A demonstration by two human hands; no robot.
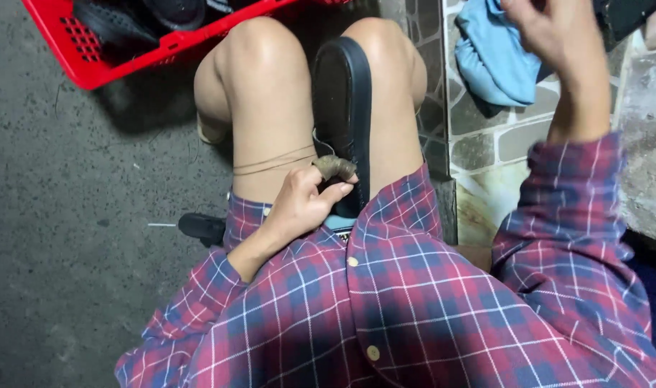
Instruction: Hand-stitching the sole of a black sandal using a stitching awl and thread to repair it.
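A black shoe point(342, 108) is clamped sole-side out between my bare knees. My left hand point(303, 201) rests on my left thigh by the shoe's near end, its taped thumb and fingers pinching a thin pale thread point(274, 162) that stretches across the thigh. My right hand point(558, 36) is raised at the upper right, fingers curled; I cannot tell whether it pinches anything. It hovers in front of a light blue cloth point(489, 57).
A red plastic crate point(126, 50) with dark shoes stands on the grey concrete floor at top left. A low stone-tiled ledge point(486, 144) runs along my right side. A black object point(202, 228) lies on the floor under my left thigh.
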